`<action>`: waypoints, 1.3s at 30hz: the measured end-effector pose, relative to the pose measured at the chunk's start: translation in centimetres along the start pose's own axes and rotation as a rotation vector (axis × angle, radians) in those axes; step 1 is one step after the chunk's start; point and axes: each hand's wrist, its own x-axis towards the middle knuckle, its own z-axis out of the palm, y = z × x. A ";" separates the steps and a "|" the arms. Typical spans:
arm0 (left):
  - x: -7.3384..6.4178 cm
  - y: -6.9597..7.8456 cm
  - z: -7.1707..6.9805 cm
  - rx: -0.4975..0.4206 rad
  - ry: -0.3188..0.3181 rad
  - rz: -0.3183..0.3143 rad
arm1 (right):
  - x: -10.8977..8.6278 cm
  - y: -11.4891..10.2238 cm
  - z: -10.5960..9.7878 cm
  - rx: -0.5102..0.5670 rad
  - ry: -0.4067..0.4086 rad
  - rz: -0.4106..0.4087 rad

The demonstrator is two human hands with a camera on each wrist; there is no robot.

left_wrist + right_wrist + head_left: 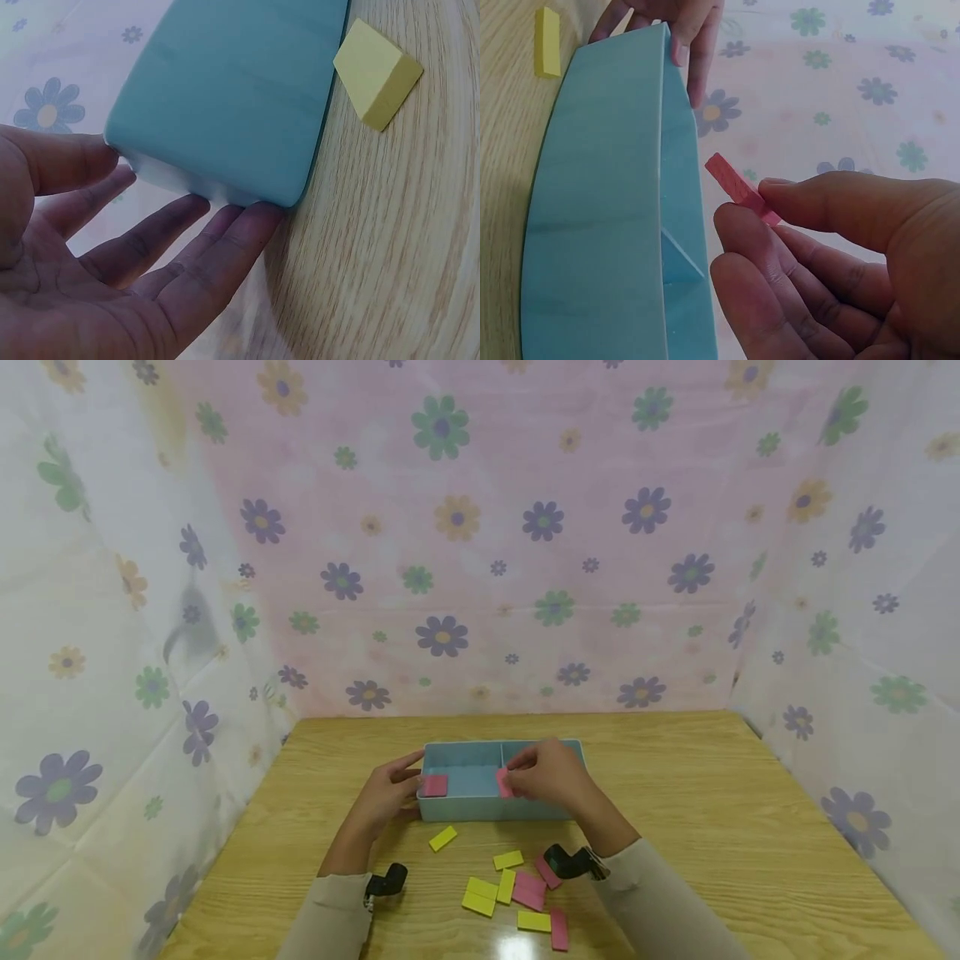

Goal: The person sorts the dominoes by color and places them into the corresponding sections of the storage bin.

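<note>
A light-blue box (459, 809) with a divider stands on the table, long side toward me. My left hand (388, 793) holds its left end, thumb at the rim and fingers along the end wall (187, 172). Over the box, near the divider, my right hand (551, 775) pinches a pink block (739, 187) between thumb and fingertips, its other fingers bent below. Inside the left compartment, in the near left corner, lies pink (436, 786); whether it is one block or more I cannot tell. The right compartment is partly hidden by my right hand.
In front of the box lie several yellow blocks (480, 896) and pink blocks (529, 891), some touching. One yellow block (443, 838) lies apart, close to the box's front left. Flowered cloth (480, 568) hangs behind the wooden table (675, 793) and at both sides.
</note>
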 end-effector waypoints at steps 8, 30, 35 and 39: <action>-0.2 0.2 0.0 -0.006 -0.006 -0.011 | 1.4 -0.4 0.2 0.080 -0.011 0.026; -0.2 0.2 0.1 -0.025 -0.011 -0.005 | 5.7 -2.4 3.3 0.117 -0.033 0.097; -0.2 0.3 0.0 -0.022 -0.012 -0.006 | 6.0 -2.8 3.8 0.126 -0.032 0.113; -0.2 0.3 0.0 -0.016 -0.010 -0.003 | 6.4 -3.2 4.3 0.143 -0.034 0.135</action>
